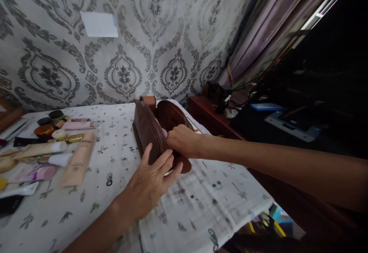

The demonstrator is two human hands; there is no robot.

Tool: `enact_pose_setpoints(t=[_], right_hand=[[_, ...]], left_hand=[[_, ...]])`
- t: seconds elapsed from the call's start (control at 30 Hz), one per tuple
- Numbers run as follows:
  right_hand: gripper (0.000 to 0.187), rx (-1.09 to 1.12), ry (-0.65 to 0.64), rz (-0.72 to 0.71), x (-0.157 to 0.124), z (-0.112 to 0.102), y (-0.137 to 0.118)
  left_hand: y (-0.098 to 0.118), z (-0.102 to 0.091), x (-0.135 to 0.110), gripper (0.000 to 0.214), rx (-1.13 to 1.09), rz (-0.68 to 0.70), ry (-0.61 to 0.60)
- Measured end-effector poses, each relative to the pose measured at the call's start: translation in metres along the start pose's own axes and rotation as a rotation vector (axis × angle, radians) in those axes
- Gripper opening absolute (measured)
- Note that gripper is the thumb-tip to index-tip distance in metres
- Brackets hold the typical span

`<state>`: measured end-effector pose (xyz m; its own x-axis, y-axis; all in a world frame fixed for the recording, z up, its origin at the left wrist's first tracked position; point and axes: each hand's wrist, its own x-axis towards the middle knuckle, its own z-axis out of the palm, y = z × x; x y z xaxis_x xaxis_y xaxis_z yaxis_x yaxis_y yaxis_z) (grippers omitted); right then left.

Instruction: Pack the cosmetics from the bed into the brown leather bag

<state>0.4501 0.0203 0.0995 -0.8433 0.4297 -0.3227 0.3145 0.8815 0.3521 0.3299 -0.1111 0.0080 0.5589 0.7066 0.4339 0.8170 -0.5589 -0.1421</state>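
Observation:
A brown leather-look makeup bag (149, 128) stands unzipped on the patterned white cloth, its lid flap (170, 117) folded out to the right. My right hand (182, 140) reaches into the opening with its fingers curled closed. A bit of something pink (164, 132) shows beside those fingers, and what they grip is mostly hidden. Against the near end of the bag rests my left hand (153, 178), fingers spread and stretched out over its side and zip edge.
Several cosmetics lie at the left, among them a beige tube (79, 161), a pink-capped tube (43, 172) and an amber jar (44, 131). A patterned wall (123, 73) rises behind the cloth-covered table (115, 207). Cables (244, 88) and dark furniture (207, 111) stand to the right.

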Motion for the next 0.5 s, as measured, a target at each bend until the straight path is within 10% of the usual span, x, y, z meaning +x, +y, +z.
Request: enact_pose_setpoints(t=[0.5], right_hand=[[0.016, -0.04, -0.042, -0.039, -0.01, 0.007, 0.0]], left_hand=[[0.0, -0.007, -0.002, 0.06, 0.042, 0.022, -0.061]])
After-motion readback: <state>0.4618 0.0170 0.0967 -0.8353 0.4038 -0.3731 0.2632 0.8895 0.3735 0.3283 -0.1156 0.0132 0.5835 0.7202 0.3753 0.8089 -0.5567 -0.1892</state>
